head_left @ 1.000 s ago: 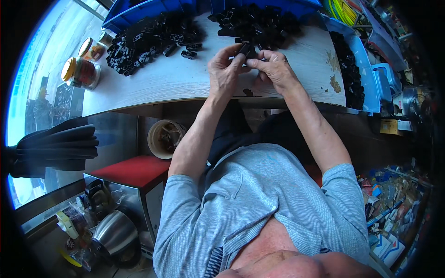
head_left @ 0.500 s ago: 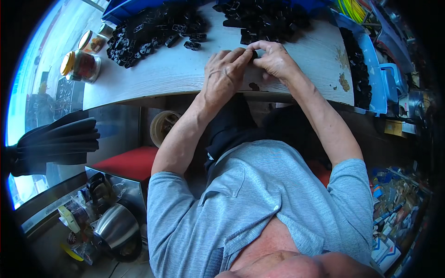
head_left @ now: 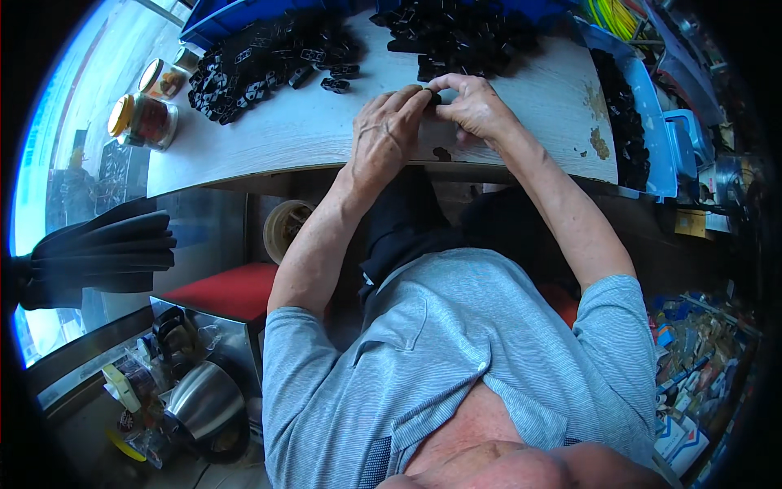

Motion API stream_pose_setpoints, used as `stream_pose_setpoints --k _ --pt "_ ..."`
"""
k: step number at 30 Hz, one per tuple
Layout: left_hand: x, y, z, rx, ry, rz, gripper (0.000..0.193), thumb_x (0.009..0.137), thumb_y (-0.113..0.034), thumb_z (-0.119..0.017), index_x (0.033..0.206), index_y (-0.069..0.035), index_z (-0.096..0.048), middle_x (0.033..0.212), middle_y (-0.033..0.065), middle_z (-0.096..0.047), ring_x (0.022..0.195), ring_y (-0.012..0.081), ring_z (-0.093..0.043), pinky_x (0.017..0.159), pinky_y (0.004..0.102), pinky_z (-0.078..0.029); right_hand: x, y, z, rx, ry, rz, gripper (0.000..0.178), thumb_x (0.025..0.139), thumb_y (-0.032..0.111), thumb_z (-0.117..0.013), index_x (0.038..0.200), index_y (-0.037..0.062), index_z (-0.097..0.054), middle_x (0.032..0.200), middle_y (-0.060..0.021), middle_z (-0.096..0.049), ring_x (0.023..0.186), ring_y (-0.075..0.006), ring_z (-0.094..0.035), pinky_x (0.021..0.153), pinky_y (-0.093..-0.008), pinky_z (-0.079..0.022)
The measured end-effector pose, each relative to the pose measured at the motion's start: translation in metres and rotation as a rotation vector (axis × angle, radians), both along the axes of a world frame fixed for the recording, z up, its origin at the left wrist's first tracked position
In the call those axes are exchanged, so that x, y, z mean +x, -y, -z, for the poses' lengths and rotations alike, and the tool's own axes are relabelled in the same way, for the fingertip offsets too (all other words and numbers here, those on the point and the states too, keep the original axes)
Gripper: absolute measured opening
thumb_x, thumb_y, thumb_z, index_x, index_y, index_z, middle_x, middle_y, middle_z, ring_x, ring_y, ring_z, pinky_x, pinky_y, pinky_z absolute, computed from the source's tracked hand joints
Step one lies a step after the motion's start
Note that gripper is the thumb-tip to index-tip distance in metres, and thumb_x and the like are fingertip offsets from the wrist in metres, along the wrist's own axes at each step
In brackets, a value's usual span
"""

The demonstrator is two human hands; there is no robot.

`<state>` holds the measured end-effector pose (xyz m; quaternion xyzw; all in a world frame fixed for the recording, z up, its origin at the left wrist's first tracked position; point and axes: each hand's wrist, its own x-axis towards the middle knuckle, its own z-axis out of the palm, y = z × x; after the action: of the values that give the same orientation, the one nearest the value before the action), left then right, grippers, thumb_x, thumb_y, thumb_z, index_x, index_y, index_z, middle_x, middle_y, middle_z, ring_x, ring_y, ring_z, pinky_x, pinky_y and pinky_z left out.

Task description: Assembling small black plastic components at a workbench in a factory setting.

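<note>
Over the front part of the pale table point(head_left: 269, 151), my two hands meet fingertip to fingertip. My left hand point(head_left: 384, 132) is closed, back upward, its thumb out of sight. Between the fingertips shows a bit of a small black part point(head_left: 435, 98), mostly covered. My right hand point(head_left: 481, 112) pinches the same part from the other side, index finger arched over it. Just beyond lie a pile of black plastic pieces point(head_left: 269, 61) to the left and another black heap point(head_left: 464, 41) to the right. A few loose black pieces point(head_left: 335, 85) sit at the left pile's near edge.
At the table's left stand glass jars, one with a yellow lid point(head_left: 120, 116). Blue bins point(head_left: 224, 20) line the back. A light-blue bin point(head_left: 656, 134) of black pieces flanks the right edge. Below left are a red seat point(head_left: 224, 292), a bucket point(head_left: 281, 232) and a steel kettle point(head_left: 205, 398).
Both hands have shifted very slightly left, still together around the small black part. More of that part shows between the fingertips. The piles look unchanged.
</note>
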<state>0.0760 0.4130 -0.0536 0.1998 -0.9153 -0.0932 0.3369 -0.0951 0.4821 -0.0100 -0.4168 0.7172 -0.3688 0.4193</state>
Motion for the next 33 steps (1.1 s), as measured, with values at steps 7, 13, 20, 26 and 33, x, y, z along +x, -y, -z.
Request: stream_pose_setpoints --k 7,13,20,26,33 --pt "0.002 0.009 -0.006 -0.005 0.046 0.065 0.038 0.087 -0.005 -0.064 0.125 -0.009 -0.065 0.123 0.0112 -0.068 0.101 0.0330 -0.068 0.088 0.0411 -0.055 0.000 0.002 0.005 -0.007 0.001 0.016 0.039 0.086 0.010 -0.075 0.124 0.0055 -0.068 0.070 -0.0041 -0.065 0.043 -0.0100 -0.052 0.042 -0.0279 -0.047" --pt "0.001 0.014 -0.007 -0.020 0.038 0.086 0.038 0.086 -0.003 -0.066 0.123 -0.008 -0.064 0.118 0.0115 -0.070 0.099 0.0334 -0.067 0.087 0.0410 -0.055 -0.001 0.002 0.001 0.000 0.022 0.029 0.039 0.087 0.011 -0.074 0.126 0.0054 -0.067 0.081 -0.0094 -0.070 0.043 -0.0106 -0.054 0.040 -0.0271 -0.047" --pt "0.005 0.019 -0.009 0.122 0.064 0.059 0.038 0.089 -0.007 -0.070 0.127 -0.006 -0.066 0.118 0.0154 -0.071 0.105 0.0348 -0.069 0.092 0.0410 -0.057 0.002 0.000 0.001 -0.041 0.003 0.043 0.042 0.087 0.008 -0.073 0.128 0.0068 -0.066 0.064 -0.0035 -0.064 0.039 -0.0093 -0.051 0.039 -0.0269 -0.046" --pt "0.002 0.020 -0.011 0.304 0.038 0.058 0.030 0.091 -0.007 -0.068 0.121 -0.005 -0.071 0.111 0.0159 -0.075 0.098 0.0267 -0.075 0.083 0.0354 -0.061 0.004 0.002 0.000 -0.041 -0.023 0.023 0.040 0.087 0.005 -0.071 0.127 0.0089 -0.066 0.055 0.0009 -0.057 0.038 -0.0078 -0.051 0.036 -0.0256 -0.042" --pt "0.003 0.020 -0.008 0.439 -0.146 0.073 0.027 0.089 -0.003 -0.068 0.116 -0.006 -0.074 0.109 0.0117 -0.076 0.094 0.0272 -0.075 0.082 0.0350 -0.062 0.003 0.001 0.000 -0.030 0.013 0.020 0.042 0.086 0.004 -0.068 0.128 0.0075 -0.065 0.056 -0.0003 -0.058 0.038 -0.0085 -0.052 0.036 -0.0264 -0.044"
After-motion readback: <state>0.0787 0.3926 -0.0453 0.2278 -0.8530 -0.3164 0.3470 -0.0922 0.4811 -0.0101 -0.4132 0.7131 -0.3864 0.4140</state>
